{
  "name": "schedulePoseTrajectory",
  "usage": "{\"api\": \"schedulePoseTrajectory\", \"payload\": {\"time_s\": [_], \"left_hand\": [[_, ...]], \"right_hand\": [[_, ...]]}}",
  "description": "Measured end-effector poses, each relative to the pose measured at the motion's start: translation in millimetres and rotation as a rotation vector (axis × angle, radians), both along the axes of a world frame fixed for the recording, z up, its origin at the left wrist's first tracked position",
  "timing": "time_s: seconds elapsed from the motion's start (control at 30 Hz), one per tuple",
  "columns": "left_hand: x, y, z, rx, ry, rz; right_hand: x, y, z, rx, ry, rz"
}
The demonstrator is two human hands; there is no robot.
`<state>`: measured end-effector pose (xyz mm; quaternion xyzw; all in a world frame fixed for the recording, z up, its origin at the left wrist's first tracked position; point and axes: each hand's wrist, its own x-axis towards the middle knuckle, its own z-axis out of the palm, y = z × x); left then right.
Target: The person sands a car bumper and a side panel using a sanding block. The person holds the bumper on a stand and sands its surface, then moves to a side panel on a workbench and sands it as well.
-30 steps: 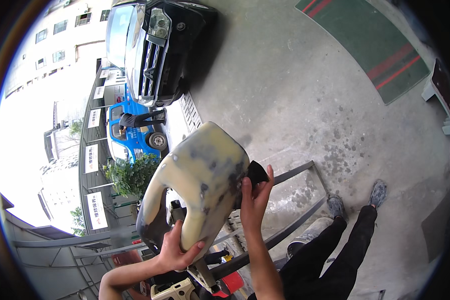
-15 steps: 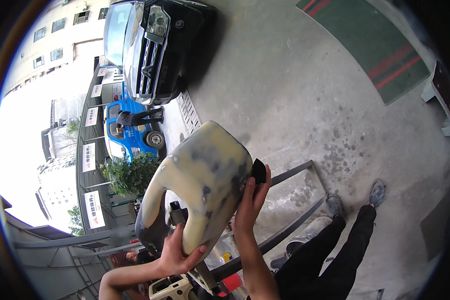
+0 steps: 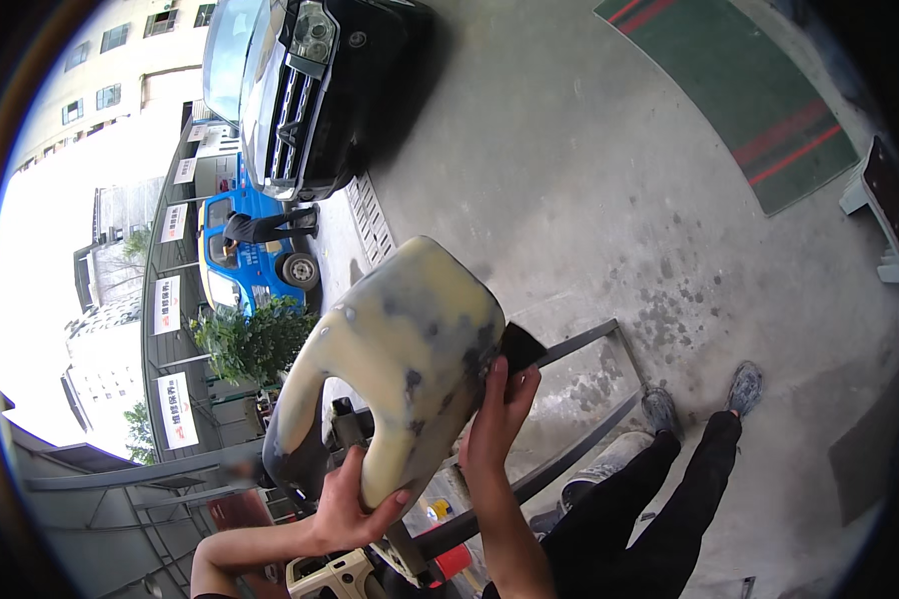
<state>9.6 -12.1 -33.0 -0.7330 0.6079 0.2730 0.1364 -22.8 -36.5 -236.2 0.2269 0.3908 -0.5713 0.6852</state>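
Note:
A curved, hollow car mirror-like housing (image 3: 415,309), mottled with yellowish filler and grey-black patches, is held up in front of me. My left hand (image 3: 355,514) is closed around its lower arm, thumb on the outer face and fingers in the opening. Along the right edge, the fingers of my right hand (image 3: 497,414) are bent round a thin black sheet (image 3: 525,347) that resembles sandpaper. Part of that sheet sticks out past my fingertips, and the rest is hidden. A dark bracket (image 3: 348,427) shows in the housing's opening.
Below the housing stands a dark metal frame (image 3: 579,449), with a white bucket (image 3: 619,454) and a red container (image 3: 454,559) near it. A black car (image 3: 320,100), a blue vehicle (image 3: 255,245) with a person (image 3: 260,228) beside it, and a bush (image 3: 255,334) lie beyond. A green mat (image 3: 729,100) covers floor at far right.
My right hand has shifted slightly down along the housing's edge, and more of the black sheet now flares outward. My left hand keeps its grip. The background has slid slightly left.

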Motion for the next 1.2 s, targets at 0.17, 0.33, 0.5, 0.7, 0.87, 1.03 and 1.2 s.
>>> {"api": "schedulePoseTrajectory", "payload": {"time_s": [0.17,0.33,0.5,0.7,0.87,1.03,1.2], "left_hand": [[9.9,7.3,-1.5,-0.002,0.042,0.020],[5.1,-1.9,1.7,0.014,-0.007,-0.009],[11.5,9.9,-0.2,0.014,0.039,-0.011],[4.9,5.3,2.2,0.029,0.008,0.022],[3.6,-3.6,-0.6,0.005,0.014,-0.013],[2.9,0.3,2.2,0.023,-0.006,0.023],[-7.5,-2.9,-1.0,-0.008,-0.069,0.057]], "right_hand": [[5.7,11.6,16.7,0.038,0.055,-0.063],[-2.6,-26.4,-1.3,-0.045,0.127,-0.088],[10.3,15.3,22.6,0.086,0.095,-0.083],[5.5,-3.6,12.2,0.040,0.053,-0.098],[0.4,-11.5,19.0,0.051,-0.006,-0.141],[7.5,10.8,20.8,0.078,0.022,-0.013],[-2.0,-23.4,-0.7,-0.007,0.019,-0.080]]}}
